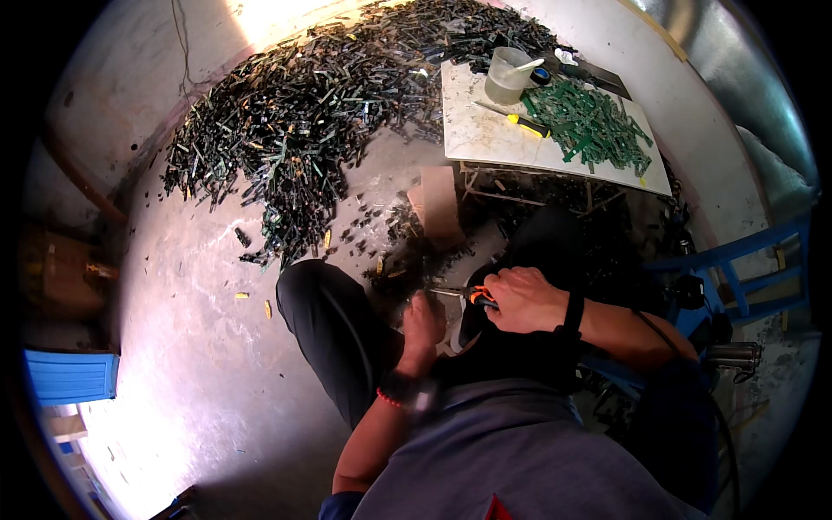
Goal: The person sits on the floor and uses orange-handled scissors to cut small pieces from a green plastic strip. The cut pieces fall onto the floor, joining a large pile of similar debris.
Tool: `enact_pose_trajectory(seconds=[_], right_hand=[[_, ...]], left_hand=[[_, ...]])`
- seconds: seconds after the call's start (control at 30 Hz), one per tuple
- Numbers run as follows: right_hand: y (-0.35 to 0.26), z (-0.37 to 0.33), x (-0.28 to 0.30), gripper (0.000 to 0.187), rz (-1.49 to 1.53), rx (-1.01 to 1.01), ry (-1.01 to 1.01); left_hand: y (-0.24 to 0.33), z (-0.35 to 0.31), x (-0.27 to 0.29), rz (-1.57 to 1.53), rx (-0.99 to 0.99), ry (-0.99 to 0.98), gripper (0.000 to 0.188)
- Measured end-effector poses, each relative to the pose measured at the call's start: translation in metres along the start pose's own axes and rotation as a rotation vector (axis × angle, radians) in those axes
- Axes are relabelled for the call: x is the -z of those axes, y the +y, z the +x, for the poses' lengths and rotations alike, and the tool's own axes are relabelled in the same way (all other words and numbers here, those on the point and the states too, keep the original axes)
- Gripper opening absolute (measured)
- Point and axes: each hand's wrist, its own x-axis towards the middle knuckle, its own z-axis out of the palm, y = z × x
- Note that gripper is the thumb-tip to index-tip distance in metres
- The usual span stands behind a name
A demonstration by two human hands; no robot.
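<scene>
My right hand is wrapped round a pair of pliers with orange and black handles. Their narrow metal jaws point left, toward my left hand. That hand is closed just beside the jaw tips, its fingers pinched together. Whatever it holds, if anything, is too small and dark to make out. Both hands are above my lap, between my knees. Dark fragments are scattered on the floor just beyond them.
A large heap of dark narrow strips covers the floor ahead. A low white table carries green board pieces, a yellow-and-black screwdriver and a plastic cup. Cardboard is before it; a blue chair is at right.
</scene>
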Motion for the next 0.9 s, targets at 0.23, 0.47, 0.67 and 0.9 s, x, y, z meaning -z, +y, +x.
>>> enact_pose_trajectory(seconds=[0.23, 0.47, 0.67, 0.9], right_hand=[[0.009, 0.006, 0.001, 0.027, 0.294, 0.019, -0.195], [-0.02, -0.02, -0.054, 0.019, 1.922, -0.215, -0.657], [0.005, -0.004, -0.02, 0.028, 0.185, -0.037, 0.037], [0.0, -0.002, -0.016, 0.019, 0.797, -0.129, -0.29]], left_hand=[[0.007, -0.005, 0.003, 0.055, -0.013, -0.002, 0.047], [0.026, -0.011, 0.011, -0.32, 0.193, -0.128, 0.039], [0.005, -0.003, 0.013, 0.037, 0.03, -0.085, 0.048], [-0.036, 0.022, 0.027, 0.37, -0.137, -0.034, 0.011]])
